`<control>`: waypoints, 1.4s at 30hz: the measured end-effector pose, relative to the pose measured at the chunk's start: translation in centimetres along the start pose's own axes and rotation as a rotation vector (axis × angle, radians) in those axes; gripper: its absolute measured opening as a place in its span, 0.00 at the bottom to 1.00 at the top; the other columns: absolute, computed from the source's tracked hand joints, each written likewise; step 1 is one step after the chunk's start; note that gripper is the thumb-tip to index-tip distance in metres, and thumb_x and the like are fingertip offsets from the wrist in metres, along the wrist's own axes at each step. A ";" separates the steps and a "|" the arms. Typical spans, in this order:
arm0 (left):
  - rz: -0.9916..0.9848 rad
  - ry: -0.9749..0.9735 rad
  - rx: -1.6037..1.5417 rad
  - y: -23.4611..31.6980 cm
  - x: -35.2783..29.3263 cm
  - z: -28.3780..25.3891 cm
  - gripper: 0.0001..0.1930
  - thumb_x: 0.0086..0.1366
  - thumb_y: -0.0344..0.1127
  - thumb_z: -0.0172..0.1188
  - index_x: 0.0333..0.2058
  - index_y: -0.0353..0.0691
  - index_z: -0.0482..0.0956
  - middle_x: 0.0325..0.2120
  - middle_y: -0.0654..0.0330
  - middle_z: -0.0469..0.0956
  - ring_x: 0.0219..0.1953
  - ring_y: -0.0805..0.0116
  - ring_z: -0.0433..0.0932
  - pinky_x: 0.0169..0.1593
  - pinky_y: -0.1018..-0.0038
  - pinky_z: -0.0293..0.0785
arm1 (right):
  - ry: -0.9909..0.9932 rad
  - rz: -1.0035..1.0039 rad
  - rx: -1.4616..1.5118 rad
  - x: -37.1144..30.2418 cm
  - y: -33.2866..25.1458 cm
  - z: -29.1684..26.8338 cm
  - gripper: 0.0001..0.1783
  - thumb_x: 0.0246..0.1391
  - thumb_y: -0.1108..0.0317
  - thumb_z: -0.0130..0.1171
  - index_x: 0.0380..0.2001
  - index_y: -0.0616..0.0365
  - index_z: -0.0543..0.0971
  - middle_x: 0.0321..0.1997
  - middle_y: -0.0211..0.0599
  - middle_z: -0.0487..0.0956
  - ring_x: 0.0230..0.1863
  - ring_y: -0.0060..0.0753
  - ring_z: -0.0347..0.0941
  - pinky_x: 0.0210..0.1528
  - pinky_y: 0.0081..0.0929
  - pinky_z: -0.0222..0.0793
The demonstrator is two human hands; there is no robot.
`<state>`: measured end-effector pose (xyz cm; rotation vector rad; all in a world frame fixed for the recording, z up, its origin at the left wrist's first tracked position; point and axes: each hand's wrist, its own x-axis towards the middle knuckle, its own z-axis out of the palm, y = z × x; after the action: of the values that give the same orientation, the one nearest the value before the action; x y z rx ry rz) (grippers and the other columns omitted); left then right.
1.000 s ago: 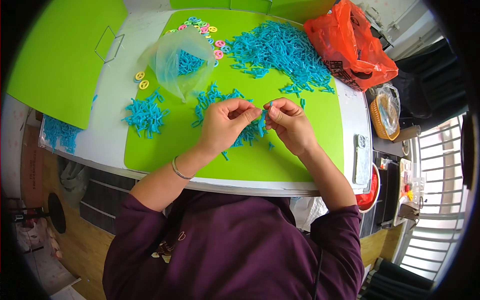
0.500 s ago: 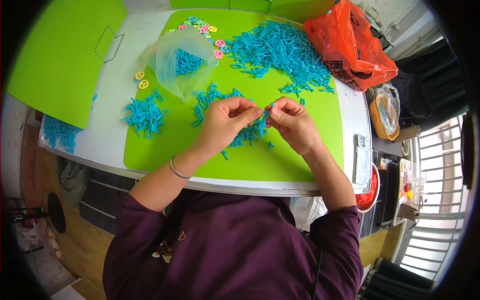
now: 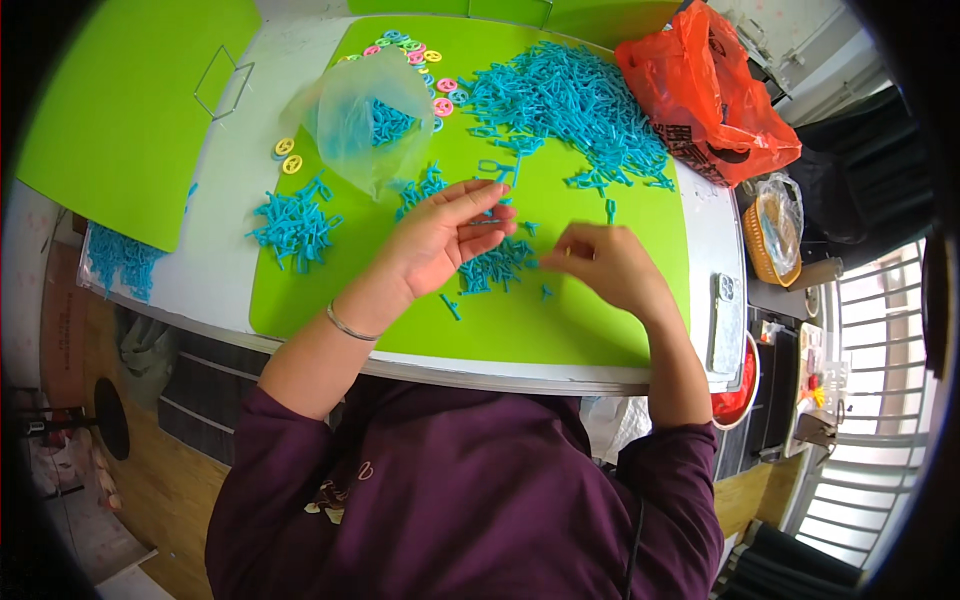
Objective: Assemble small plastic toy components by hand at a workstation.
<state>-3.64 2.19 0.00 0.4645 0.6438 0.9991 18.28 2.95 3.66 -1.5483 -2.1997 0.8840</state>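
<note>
My left hand [image 3: 440,235] is over the middle of the green mat, palm turned partly up. Its thumb and forefinger pinch a small blue plastic piece [image 3: 497,169] with a looped end, which sticks out past the fingertips; the other fingers curl loosely. Below these fingers lies a small pile of blue pieces [image 3: 492,268]. To the right of that pile hovers my right hand [image 3: 612,266], fingers bent down toward it and blurred by motion; whether anything is between them does not show. Another small heap of blue looped pieces [image 3: 293,228] lies at the left.
A large heap of blue pieces [image 3: 565,105] covers the back right of the green mat [image 3: 400,325]. A translucent bag [image 3: 350,140] holds more, beside coloured wheel-like discs [image 3: 443,107]. A red plastic bag [image 3: 705,100] stands at the back right, a phone [image 3: 724,310] near the right edge.
My hands, together at the fingertips before, are now apart. The right hand has moved right and down, and the left has turned its palm up with the blue piece.
</note>
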 end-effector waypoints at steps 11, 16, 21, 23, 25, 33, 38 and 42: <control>0.051 0.030 0.033 -0.4 0.3 -0.1 0.10 0.59 0.30 0.57 0.41 0.37 0.76 0.34 0.61 0.77 0.34 0.74 0.77 0.38 0.82 0.74 | -0.273 -0.053 0.340 -0.6 0.4 0.0 0.05 0.46 0.71 0.61 0.25 0.62 0.77 0.24 0.30 0.76 0.26 0.20 0.72 0.30 0.17 0.68; 0.034 0.068 0.137 -0.9 -0.4 0.7 0.13 0.58 0.31 0.60 0.41 0.36 0.76 0.36 0.60 0.78 0.35 0.74 0.76 0.42 0.80 0.73 | -0.175 -0.160 0.784 -0.7 -0.4 -0.2 0.10 0.47 0.76 0.59 0.36 0.64 0.76 0.30 0.31 0.76 0.31 0.21 0.73 0.35 0.18 0.69; 0.044 -0.055 0.331 -0.9 -0.6 0.9 0.14 0.58 0.33 0.59 0.42 0.35 0.76 0.35 0.61 0.78 0.37 0.73 0.77 0.43 0.78 0.74 | -0.113 -0.115 0.937 0.1 0.2 0.6 0.08 0.49 0.75 0.58 0.35 0.62 0.76 0.30 0.32 0.77 0.30 0.22 0.73 0.35 0.19 0.69; 0.022 -0.064 0.269 -0.8 -0.6 0.9 0.14 0.58 0.32 0.59 0.42 0.34 0.76 0.35 0.60 0.78 0.38 0.73 0.77 0.44 0.78 0.74 | -0.002 -0.092 0.996 0.7 0.7 0.7 0.07 0.51 0.74 0.57 0.34 0.62 0.76 0.30 0.33 0.77 0.30 0.23 0.72 0.33 0.19 0.69; 0.001 -0.068 0.206 -0.8 -0.6 0.9 0.13 0.59 0.32 0.59 0.42 0.34 0.75 0.36 0.60 0.78 0.38 0.72 0.77 0.45 0.77 0.74 | -0.030 -0.086 1.103 0.3 0.5 0.5 0.07 0.51 0.74 0.57 0.34 0.62 0.75 0.30 0.34 0.77 0.30 0.23 0.72 0.33 0.19 0.69; 0.063 -0.079 0.112 -1.0 -0.7 1.2 0.11 0.61 0.31 0.56 0.41 0.34 0.76 0.37 0.59 0.77 0.39 0.70 0.76 0.46 0.76 0.75 | -0.102 -0.039 1.252 0.1 0.0 1.7 0.06 0.52 0.74 0.56 0.34 0.63 0.75 0.30 0.35 0.78 0.29 0.23 0.73 0.32 0.18 0.70; 0.106 -0.103 0.173 -1.0 -0.9 1.3 0.11 0.61 0.31 0.55 0.41 0.34 0.76 0.37 0.60 0.77 0.39 0.72 0.76 0.46 0.76 0.75 | -0.105 0.038 1.218 0.0 -0.2 1.7 0.06 0.52 0.74 0.56 0.33 0.63 0.76 0.30 0.35 0.78 0.29 0.23 0.73 0.32 0.18 0.70; 0.158 -0.114 0.279 -1.1 -0.9 1.3 0.10 0.61 0.30 0.55 0.41 0.34 0.76 0.36 0.60 0.77 0.39 0.72 0.76 0.45 0.77 0.75 | -0.105 0.063 1.208 0.0 -0.4 1.6 0.05 0.52 0.74 0.55 0.33 0.63 0.76 0.29 0.35 0.77 0.28 0.23 0.72 0.31 0.18 0.69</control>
<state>-2.43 0.76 0.54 0.8226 0.6545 1.0274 17.09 2.36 2.71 -0.9254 -1.1380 1.8339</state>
